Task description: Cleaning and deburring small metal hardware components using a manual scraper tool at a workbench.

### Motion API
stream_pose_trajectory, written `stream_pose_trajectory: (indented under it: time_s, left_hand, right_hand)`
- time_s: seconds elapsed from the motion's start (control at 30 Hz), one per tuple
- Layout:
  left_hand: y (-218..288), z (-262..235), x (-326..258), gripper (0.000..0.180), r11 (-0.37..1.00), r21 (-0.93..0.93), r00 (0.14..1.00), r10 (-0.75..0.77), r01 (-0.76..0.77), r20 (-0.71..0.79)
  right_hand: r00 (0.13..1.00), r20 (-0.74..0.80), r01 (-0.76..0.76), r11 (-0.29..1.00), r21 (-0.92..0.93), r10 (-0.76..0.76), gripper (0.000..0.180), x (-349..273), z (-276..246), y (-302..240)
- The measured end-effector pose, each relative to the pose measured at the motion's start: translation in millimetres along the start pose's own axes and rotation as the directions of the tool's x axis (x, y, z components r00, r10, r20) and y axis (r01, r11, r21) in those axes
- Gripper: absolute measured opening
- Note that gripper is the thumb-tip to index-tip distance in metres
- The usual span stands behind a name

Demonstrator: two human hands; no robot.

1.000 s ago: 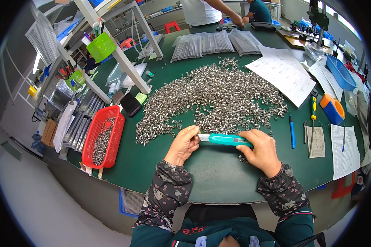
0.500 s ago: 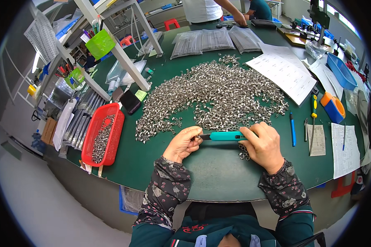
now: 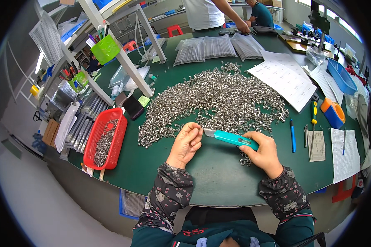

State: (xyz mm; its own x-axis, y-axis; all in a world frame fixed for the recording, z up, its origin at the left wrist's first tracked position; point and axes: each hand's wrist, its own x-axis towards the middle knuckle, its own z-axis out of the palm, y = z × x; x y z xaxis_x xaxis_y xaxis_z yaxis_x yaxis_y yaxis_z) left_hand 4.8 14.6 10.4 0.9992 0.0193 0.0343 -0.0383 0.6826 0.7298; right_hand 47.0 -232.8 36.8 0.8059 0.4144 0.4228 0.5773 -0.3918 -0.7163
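My right hand (image 3: 263, 153) is closed round the handle of a teal utility knife (image 3: 231, 138). The knife slants, its blade pointing left and slightly up toward my other hand. Thumb and forefinger of my left hand (image 3: 184, 145) pinch what looks like a small metal ring (image 3: 200, 129), mostly hidden by the fingertips. The blade's tip is at or very near these fingertips; contact is too small to make out. Beyond both hands spreads a big heap of small metal rings (image 3: 218, 94). A few loose rings (image 3: 245, 159) lie beside my right hand.
At left stands a red plastic basket (image 3: 120, 138) with metal pieces inside. A blue pen (image 3: 292, 136), a screwdriver (image 3: 314, 111), an orange-and-blue tape dispenser (image 3: 333, 113) and paper sheets (image 3: 282, 82) lie at right. Bagged rods (image 3: 220, 47) lie at the back, near another person's hand (image 3: 243, 27).
The knife has gone from nearly level to slanted, its handle end lower. My left hand has turned more upright. The view has shifted slightly.
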Motion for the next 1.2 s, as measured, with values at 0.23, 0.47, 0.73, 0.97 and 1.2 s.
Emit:
stream_pose_trajectory:
  time_s: [0.23, 0.47, 0.73, 0.97, 1.2]
  left_hand:
    - [-3, 2, 1, 0.011, 0.983, 0.179, 0.997, 0.061, -0.051, -0.053]
    - [-6, 4, 2, 0.012, 0.98, 0.187, 0.997, 0.068, -0.071, 0.021]
    - [-5, 3, 0, 0.011, 0.97, 0.231, 0.997, 0.073, -0.072, 0.004]
    - [-7, -6, 1, 0.012, 0.99, 0.139, 0.999, 0.026, -0.031, 0.036]
    - [-4, -2, 0, 0.012, 0.986, 0.167, 0.999, -0.015, 0.02, -0.033]
  right_hand:
    - [0.982, 0.131, -0.153, 0.981, 0.121, 0.137, 0.027, -3, 3, 8]
    - [0.965, 0.195, -0.212, 0.959, 0.187, 0.176, 0.027, -2, 5, 9]
    - [0.952, 0.24, -0.233, 0.958, 0.168, 0.19, 0.026, -1, 3, 12]
    - [0.99, 0.109, -0.093, 0.995, 0.021, 0.09, 0.025, -2, 1, 3]
    - [1.0, 0.001, 0.029, 0.99, -0.136, -0.029, 0.024, -4, -1, -2]
